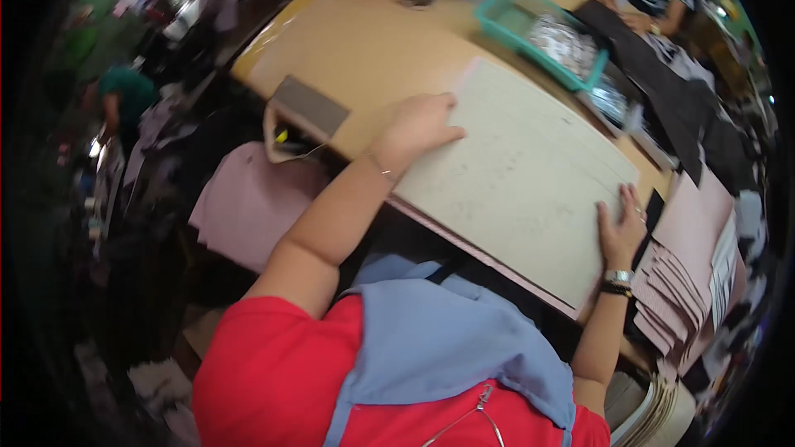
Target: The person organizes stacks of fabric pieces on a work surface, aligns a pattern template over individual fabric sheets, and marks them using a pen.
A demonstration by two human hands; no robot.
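Observation:
A large pale board [513, 182] lies on the table in front of me, with pink sheet edges [489, 258] showing beneath it. My left hand [421, 128] rests at the board's left edge, its thumb and fingers apart. At the right edge, my right hand [623, 228] has its thumb spread from its fingers and touches the board. Neither hand is closed round anything that I can see. A grey-brown rectangular piece [310, 106] lies on the table edge left of my left hand.
Beyond the board stands a teal basket [503, 26] with silvery packets. Stacked pink pieces [675, 281] are at the right, dark cloth [662, 74] behind them. More pink pieces [252, 203] hang at the left. Another person's hands [625, 12] are across the table [373, 33].

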